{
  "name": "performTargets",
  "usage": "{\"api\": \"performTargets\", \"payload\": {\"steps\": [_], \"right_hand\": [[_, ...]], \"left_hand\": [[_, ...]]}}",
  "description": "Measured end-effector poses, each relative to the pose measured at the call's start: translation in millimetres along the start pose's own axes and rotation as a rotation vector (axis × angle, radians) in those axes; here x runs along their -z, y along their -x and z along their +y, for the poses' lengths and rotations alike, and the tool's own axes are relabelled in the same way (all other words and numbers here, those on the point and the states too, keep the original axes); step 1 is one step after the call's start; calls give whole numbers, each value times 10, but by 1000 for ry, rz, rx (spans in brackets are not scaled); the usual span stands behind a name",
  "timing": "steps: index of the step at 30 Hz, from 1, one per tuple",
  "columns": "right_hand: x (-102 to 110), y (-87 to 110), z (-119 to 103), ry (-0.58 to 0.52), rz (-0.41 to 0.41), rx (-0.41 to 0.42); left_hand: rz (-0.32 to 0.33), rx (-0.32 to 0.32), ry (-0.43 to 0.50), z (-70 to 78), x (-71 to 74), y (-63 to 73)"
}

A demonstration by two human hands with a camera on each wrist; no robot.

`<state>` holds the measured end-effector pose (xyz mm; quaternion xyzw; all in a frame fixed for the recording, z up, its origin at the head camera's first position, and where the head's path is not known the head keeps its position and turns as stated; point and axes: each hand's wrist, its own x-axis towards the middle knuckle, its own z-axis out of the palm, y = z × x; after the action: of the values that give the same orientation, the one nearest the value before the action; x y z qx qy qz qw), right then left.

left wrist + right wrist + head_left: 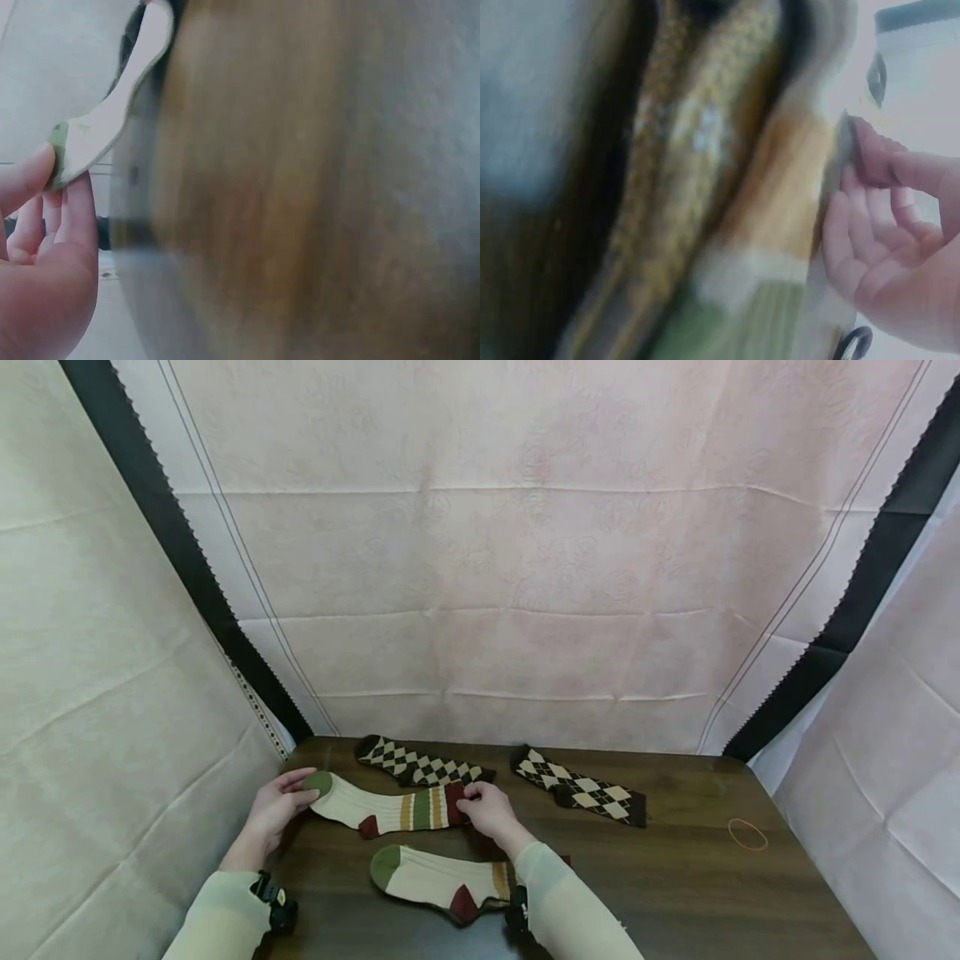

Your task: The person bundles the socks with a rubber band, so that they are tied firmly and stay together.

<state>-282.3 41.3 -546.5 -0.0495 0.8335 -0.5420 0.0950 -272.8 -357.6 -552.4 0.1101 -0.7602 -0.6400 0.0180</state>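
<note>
A cream sock [360,803] with a green toe, maroon heel and yellow and green stripes is stretched out sideways between both hands. My left hand [272,814] pinches its green toe [57,150] between thumb and fingers. At the other end, my right hand [491,812] pinches the maroon cuff [874,154]. Nearer the person, a matching cream sock [431,878] lies flat on the table, its cuff end mostly hidden by the right forearm. Behind the held sock lies a black-and-cream argyle sock [427,767], partly overlapped by it in the head view.
A second argyle sock [588,792] lies slantwise to the right of the first. Toward the right edge of the dark wooden table [675,877] is a thin orange loop [766,841]. Pale fabric walls [495,610] enclose the table at the back and sides.
</note>
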Motion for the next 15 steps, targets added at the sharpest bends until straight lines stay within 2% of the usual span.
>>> {"api": "performTargets", "payload": {"steps": [6,11,15], "right_hand": [[202,-1,55,-170,-34,42],[460,23,44,-225,-12,70],[661,73,69,-271,1,75]], "left_hand": [[-80,-31,71,183,-95,8],[-164,-79,73,401,-208,57],[-184,-113,60,524,-330,136]]}}
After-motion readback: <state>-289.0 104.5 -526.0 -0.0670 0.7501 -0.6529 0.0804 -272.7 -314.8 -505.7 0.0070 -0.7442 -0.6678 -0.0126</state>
